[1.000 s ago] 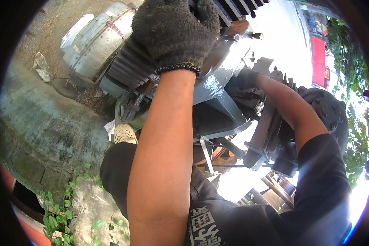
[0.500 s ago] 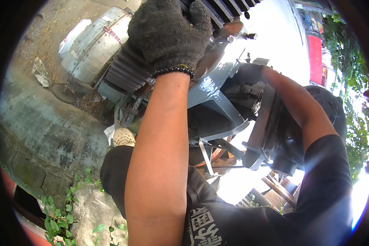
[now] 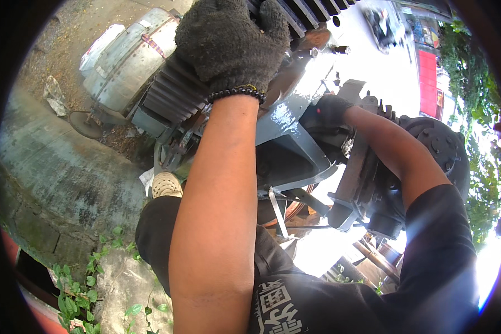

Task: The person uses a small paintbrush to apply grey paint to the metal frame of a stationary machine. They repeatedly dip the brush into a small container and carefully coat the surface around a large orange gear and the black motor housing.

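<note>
My left hand, in a dark grey knit glove, lies back-up on a finned metal machine at the top middle. Its thumb stretches apart from the other fingers, whose tips are cut off by the top edge. Dark parallel fins show below and left of it, more fins to its right. My right hand, in a dark glove, is among the dark parts beside the machine's grey-blue metal frame. Its fingers blend into shadow, so I cannot see whether it holds anything.
A black round bolted housing stands right of my right forearm. At upper left is a weathered metal tank with a strap. A curved concrete wall runs along the left, with green vines below. A blurred vehicle appears on the bright road.
My right hand and forearm have shifted left and slightly down, uncovering more of the black housing. My left hand has stayed nearly still. A blurred vehicle has come into view at the upper right.
</note>
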Demonstrator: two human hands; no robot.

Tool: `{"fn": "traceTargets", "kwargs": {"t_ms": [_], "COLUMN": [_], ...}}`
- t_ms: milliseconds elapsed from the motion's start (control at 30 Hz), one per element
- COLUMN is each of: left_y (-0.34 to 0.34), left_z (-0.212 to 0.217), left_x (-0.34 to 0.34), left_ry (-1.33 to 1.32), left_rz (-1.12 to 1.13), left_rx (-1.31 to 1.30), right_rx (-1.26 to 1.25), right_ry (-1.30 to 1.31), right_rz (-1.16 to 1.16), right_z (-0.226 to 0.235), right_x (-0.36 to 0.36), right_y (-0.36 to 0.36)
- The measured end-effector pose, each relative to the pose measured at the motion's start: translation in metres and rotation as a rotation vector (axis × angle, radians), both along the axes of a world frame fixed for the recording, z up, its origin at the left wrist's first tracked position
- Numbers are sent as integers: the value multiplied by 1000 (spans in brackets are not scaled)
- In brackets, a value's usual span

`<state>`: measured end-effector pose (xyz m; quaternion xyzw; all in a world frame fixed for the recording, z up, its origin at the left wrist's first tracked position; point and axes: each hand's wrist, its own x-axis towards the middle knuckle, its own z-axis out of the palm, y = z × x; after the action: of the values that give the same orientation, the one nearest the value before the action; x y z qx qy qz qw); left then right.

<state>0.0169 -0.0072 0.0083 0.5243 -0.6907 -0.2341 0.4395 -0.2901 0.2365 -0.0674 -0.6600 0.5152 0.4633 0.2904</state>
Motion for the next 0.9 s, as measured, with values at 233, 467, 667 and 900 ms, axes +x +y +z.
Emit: {"fn": "traceTargets", "kwargs": {"t_ms": [233,467,667,900], "left_y": [-1,0,0,3], "left_z": [-7,-7,-9,0], "left_x": [6,7,8,-1], "left_ry": [-5,-19,-24,-4], "left_rz": [23,32,34,-3], "left_rx": [-52,-36,-31,31], "right_rx": [-82,-217,-2,-132], "right_ry": [-4,53,-195,23], "right_rz": [-10,-113,111,49], "right_z": [3,32,57,14], "right_x": [28,71,86,29], "right_y": [-11,-37,-70,-7]}}
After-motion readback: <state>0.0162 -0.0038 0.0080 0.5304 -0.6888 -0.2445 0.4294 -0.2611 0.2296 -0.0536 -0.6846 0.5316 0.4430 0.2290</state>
